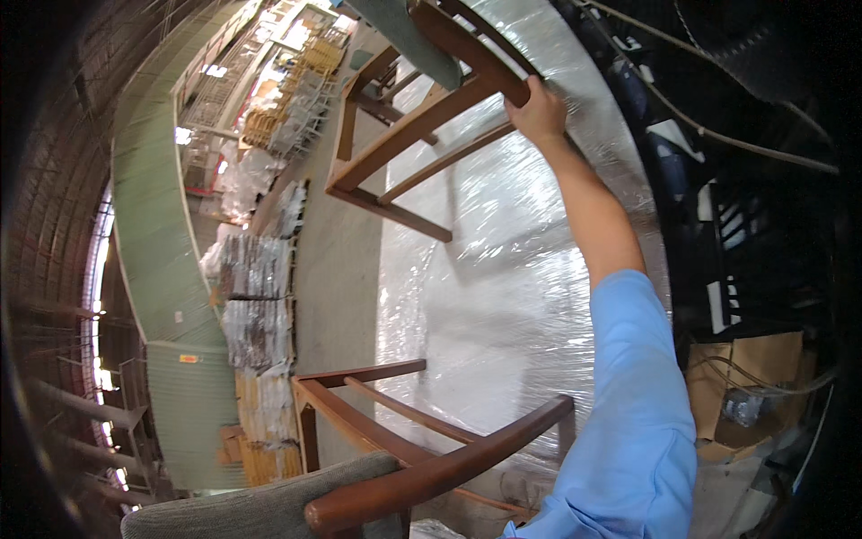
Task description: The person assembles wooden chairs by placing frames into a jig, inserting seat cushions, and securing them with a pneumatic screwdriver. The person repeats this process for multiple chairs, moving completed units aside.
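Note:
My right hand [539, 110] is closed around the end of a brown wooden armrest. The armrest belongs to a wooden chair [409, 135] with grey-green upholstery, tilted at the top of the view and partly cut off. My bare right forearm and light blue sleeve rise from the lower right. A second wooden chair [440, 481] with a dark grey padded part lies at the bottom, also cut off. Between the two chairs spreads a surface wrapped in clear shiny plastic film [489, 305]. My left hand does not show.
Left of the chairs runs a grey floor strip [337, 269], then several wrapped stacks [259, 269] and a green corrugated wall [157, 225]. An open cardboard box [763, 355] sits at the lower right. A pale cord or hose [763, 153] crosses the dark upper right.

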`<state>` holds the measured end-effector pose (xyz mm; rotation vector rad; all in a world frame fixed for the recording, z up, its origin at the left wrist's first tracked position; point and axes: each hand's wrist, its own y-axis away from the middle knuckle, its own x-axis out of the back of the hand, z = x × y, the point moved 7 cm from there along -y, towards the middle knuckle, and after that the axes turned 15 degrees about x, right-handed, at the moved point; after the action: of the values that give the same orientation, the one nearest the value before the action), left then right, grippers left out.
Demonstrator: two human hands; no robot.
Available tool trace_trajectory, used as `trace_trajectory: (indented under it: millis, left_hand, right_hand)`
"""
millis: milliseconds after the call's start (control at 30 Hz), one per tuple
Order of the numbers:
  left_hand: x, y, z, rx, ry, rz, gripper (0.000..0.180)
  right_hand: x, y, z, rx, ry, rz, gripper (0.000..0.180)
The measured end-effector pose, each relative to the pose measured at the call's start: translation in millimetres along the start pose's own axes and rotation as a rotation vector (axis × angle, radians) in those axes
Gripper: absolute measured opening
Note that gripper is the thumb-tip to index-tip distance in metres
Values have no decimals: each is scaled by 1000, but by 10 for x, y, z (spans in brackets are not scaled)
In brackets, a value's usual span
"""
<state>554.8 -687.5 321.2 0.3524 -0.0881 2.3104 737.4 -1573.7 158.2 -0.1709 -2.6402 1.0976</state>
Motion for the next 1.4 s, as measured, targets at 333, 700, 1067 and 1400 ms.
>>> trace_trajectory:
  millis: [333, 700, 1067, 1400]
  left_hand:
    - [-84, 93, 95, -18, 34, -28, 28]
    - [356, 161, -134, 18, 90, -33, 29]
    - [97, 763, 822, -448, 260, -207, 45]
    - [-1271, 723, 1084, -490, 450, -498, 34]
  right_hand:
    - [-506, -583, 622, -364, 208, -303, 75]
    - [2401, 2451, -3027, 280, -1382, -877, 75]
    - [2298, 2320, -2907, -258, -1234, -424, 29]
    - [2121, 741, -2672, -89, -1120, -303, 28]
